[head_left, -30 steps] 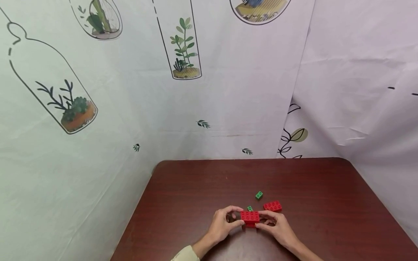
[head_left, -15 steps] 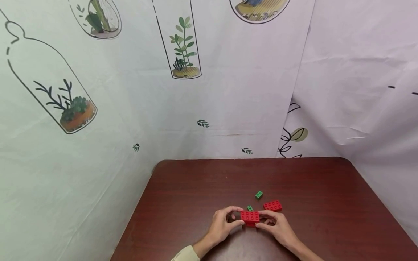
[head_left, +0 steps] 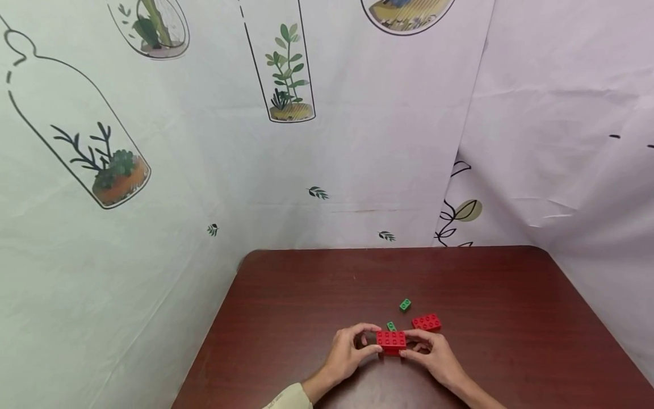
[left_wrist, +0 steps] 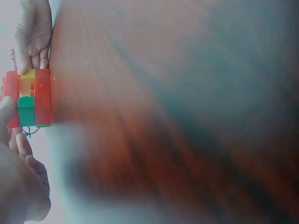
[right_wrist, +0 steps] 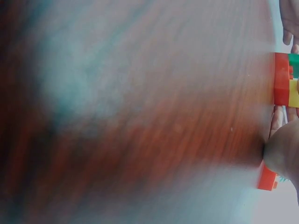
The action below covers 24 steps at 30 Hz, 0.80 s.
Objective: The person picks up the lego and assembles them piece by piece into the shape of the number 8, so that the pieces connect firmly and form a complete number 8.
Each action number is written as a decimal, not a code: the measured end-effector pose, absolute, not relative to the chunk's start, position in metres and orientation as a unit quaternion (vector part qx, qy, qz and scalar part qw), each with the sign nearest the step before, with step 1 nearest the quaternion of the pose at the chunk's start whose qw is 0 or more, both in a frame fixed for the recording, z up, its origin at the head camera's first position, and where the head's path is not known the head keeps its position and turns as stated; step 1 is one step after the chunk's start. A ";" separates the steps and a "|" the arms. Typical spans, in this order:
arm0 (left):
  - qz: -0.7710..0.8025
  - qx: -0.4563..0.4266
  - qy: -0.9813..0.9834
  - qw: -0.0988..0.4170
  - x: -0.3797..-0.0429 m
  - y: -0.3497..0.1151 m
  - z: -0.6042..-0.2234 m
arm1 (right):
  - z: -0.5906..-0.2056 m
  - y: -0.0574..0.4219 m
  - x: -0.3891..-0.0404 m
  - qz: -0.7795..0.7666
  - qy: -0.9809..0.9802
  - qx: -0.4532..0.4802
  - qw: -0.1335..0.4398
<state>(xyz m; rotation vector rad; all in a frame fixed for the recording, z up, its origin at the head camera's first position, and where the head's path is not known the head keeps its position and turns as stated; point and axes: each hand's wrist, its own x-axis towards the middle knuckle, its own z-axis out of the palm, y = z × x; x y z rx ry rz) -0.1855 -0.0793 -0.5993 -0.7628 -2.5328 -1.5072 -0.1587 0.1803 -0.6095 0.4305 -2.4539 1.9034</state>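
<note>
Both hands hold a small stack of toy building bricks in front of the person. Its top is a red eight-stud brick (head_left: 391,339). A green brick (left_wrist: 26,112) and a yellow brick (left_wrist: 28,77) sit side by side beneath it, above a lower red brick (left_wrist: 42,98) at the tabletop. My left hand (head_left: 343,353) pinches the left end, its thumb on the upper red brick in the left wrist view. From the other end my right hand (head_left: 438,359) grips the stack, thumb in front by the yellow brick and fingers behind.
Behind the stack lie a small green brick (head_left: 391,326) and, farther back, another green brick (head_left: 405,305). A loose red brick (head_left: 426,322) lies just beyond the right hand. The dark wooden table (head_left: 306,289) ends at a printed white cloth backdrop (head_left: 357,170).
</note>
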 end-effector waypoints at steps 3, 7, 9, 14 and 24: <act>-0.493 -0.255 -0.830 0.052 -0.185 -0.079 -0.600 | -0.610 0.181 -0.158 0.607 -0.782 0.141 0.002; -0.486 -0.261 -0.832 0.062 -0.185 -0.079 -0.600 | -0.609 0.182 -0.158 0.611 -0.777 0.151 -0.007; -0.482 -0.261 -0.834 0.066 -0.184 -0.079 -0.600 | -0.607 0.183 -0.158 0.615 -0.773 0.153 -0.012; -0.481 -0.258 -0.836 0.058 -0.184 -0.079 -0.601 | -0.600 0.183 -0.156 0.637 -0.756 0.151 -0.018; -0.476 -0.260 -0.838 0.059 -0.184 -0.080 -0.602 | -0.590 0.181 -0.153 0.621 -0.766 0.163 0.022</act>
